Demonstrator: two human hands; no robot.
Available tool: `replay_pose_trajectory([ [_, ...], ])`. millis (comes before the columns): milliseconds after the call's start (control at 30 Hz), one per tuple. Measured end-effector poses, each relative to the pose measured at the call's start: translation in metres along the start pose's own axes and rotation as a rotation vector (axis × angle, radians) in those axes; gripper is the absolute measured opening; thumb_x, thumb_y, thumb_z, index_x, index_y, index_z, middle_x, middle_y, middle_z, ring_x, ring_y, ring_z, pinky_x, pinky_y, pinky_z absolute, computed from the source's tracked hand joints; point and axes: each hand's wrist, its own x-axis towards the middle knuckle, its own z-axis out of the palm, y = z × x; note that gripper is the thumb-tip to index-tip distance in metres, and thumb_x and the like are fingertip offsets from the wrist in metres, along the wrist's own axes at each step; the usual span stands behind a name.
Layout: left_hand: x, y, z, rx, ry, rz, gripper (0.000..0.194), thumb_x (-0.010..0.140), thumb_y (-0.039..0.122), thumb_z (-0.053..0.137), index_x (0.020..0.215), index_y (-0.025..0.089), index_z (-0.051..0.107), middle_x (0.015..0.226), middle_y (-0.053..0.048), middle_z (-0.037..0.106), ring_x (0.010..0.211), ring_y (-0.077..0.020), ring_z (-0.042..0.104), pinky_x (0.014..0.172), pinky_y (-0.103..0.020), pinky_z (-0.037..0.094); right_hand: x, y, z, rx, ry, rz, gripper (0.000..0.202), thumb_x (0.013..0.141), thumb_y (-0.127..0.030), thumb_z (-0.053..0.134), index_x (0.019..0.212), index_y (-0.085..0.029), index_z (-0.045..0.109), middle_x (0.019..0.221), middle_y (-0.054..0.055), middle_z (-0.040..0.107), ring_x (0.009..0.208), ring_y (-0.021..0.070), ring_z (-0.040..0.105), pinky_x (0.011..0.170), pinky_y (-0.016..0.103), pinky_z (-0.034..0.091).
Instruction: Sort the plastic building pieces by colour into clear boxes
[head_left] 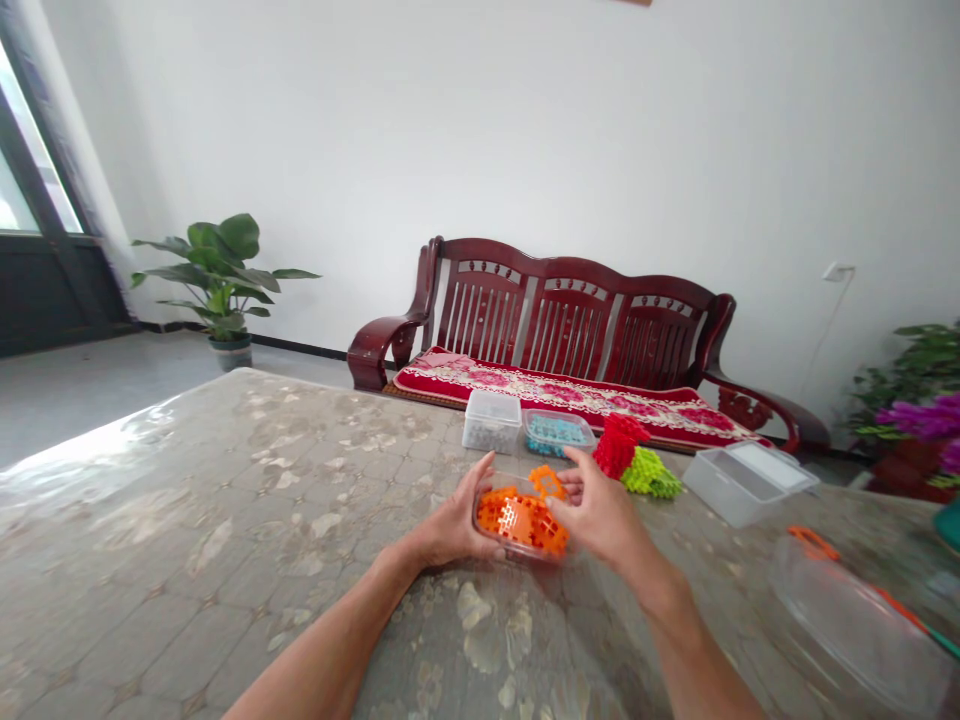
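Patterned grey tabletop (187, 560) with pale flowers fills the foreground, and two bare forearms reach over it from the near edge. Low on the right lies a clear plastic object (855, 625) with orange strips, too blurred to identify. Near the middle, the left hand (459, 515) curves around the left side of a clear container (519, 550), thumb and fingers spread wide, its grip holding the container's side. Many orange pieces (511, 515) lie inside, to the right of that grip. The right hand (604, 500) is at the container's right far side; its grip is pinched nearly closed on one square orange piece (548, 482), which juts left from the fingertips above the far part of the container. Just beyond stand a lime-green pile (651, 474), a red pile (619, 446) behind it, and a translucent box (716, 485) to their right. Farther back, a blue-filled tub (588, 437) sits beside a lidded box (493, 408). Behind the tabletop stands a carved dark-red bench (570, 310) with a patterned red cover (555, 392), against a white wall (525, 120).
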Motion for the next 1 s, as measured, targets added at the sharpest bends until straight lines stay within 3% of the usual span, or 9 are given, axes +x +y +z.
replay_pose_trajectory([
  [133, 0.0, 0.001, 0.0, 0.016, 0.002, 0.014, 0.139, 0.051, 0.051, 0.093, 0.157, 0.026, 0.006, 0.157, -0.02, 0.023, 0.144, -0.0411, 0.029, 0.116, -0.058, 0.026, -0.012, -0.028, 0.02, -0.052, -0.03, -0.167, 0.052, 0.076, -0.018, 0.064, 0.127, -0.019, 0.058, 0.118, 0.009, 0.07, 0.108, 0.0225, 0.065, 0.099, 0.034, 0.047],
  [267, -0.001, 0.003, 0.001, 0.025, -0.011, 0.016, 0.14, 0.052, 0.049, 0.093, 0.157, 0.023, 0.004, 0.156, -0.023, 0.025, 0.144, -0.0408, 0.029, 0.117, -0.057, 0.024, -0.015, -0.033, 0.021, -0.109, -0.033, -0.29, 0.029, 0.084, -0.013, 0.056, 0.108, -0.022, 0.07, 0.109, 0.005, 0.073, 0.103, 0.0207, 0.063, 0.095, 0.034, 0.045],
  [533, -0.002, 0.007, 0.0, 0.077, 0.005, 0.009, 0.138, 0.052, 0.045, 0.092, 0.157, 0.018, 0.006, 0.155, -0.021, 0.028, 0.143, -0.0398, 0.031, 0.119, -0.053, 0.024, -0.019, -0.032, 0.031, -0.192, -0.065, -0.369, 0.026, 0.086, -0.012, 0.058, 0.1, -0.027, 0.075, 0.104, 0.001, 0.074, 0.099, 0.0216, 0.058, 0.091, 0.035, 0.042],
  [667, -0.002, 0.006, -0.001, 0.072, 0.01, 0.018, 0.134, 0.055, 0.04, 0.092, 0.157, 0.022, 0.007, 0.156, -0.019, 0.029, 0.143, -0.0391, 0.031, 0.119, -0.054, 0.023, -0.021, -0.033, 0.033, -0.172, -0.073, -0.401, 0.023, 0.087, -0.013, 0.059, 0.093, -0.027, 0.076, 0.104, 0.0, 0.074, 0.099, 0.0206, 0.057, 0.091, 0.035, 0.041],
  [1000, -0.001, 0.006, 0.001, 0.089, 0.014, 0.031, 0.131, 0.057, 0.04, 0.091, 0.157, 0.022, 0.008, 0.157, -0.019, 0.028, 0.142, -0.0393, 0.033, 0.118, -0.055, 0.026, -0.022, -0.032, 0.036, -0.18, -0.073, -0.412, 0.022, 0.088, -0.016, 0.059, 0.094, -0.028, 0.076, 0.106, 0.001, 0.073, 0.1, 0.0197, 0.058, 0.091, 0.035, 0.042],
])
